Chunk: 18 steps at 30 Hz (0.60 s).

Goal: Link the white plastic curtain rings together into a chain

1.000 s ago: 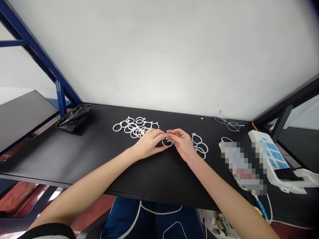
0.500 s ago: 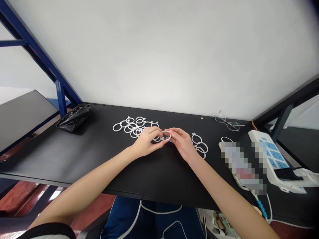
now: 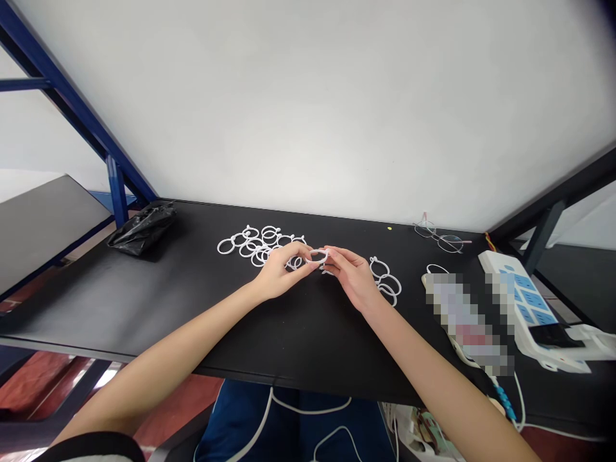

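Between my two hands a white ring (image 3: 317, 262) is pinched just above the black desk. My left hand (image 3: 283, 268) grips its left side with thumb and fingers. On its right side, the thumb and fingertips of my right hand (image 3: 353, 274) are closed on the same ring. A pile of several white rings (image 3: 255, 244) with small round eyelets lies beyond and to the left of my left hand, which hides part of it. Right of my right hand lies a smaller group of white rings (image 3: 387, 282), partly covered by that wrist.
A crumpled black plastic bag (image 3: 144, 228) rests at the desk's far left. To the right are eyeglasses (image 3: 450, 243), a blurred-out phone (image 3: 462, 321) on a cable and a white power strip (image 3: 527, 298). The desk (image 3: 192, 276) meets a white wall behind.
The held ring has shifted slightly left and tilted a little between my fingers. Both hands keep their pinch; the ring groups on the desk look the same.
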Tool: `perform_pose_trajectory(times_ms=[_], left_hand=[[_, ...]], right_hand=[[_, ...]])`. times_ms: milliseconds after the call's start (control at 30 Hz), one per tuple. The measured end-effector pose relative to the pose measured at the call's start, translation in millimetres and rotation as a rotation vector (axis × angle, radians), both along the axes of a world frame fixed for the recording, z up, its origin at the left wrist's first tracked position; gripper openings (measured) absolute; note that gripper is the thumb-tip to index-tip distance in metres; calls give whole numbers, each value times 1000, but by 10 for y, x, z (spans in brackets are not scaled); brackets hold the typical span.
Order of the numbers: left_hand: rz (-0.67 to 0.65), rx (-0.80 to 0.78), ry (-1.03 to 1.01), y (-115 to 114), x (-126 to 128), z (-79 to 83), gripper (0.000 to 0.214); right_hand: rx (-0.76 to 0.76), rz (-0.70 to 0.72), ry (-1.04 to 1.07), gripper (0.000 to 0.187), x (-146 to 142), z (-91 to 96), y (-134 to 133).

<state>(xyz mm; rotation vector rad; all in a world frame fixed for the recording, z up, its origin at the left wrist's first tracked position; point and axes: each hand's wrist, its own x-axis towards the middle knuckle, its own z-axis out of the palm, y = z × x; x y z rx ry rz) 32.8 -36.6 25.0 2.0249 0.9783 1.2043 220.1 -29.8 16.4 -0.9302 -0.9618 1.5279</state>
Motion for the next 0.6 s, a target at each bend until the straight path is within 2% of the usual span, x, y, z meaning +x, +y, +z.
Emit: perform_pose_trajectory(times_ms=[600], left_hand=[[-44,-19,12,-12,-23,10,15]], right_hand=[[-15,32,17,18,2,4,9]])
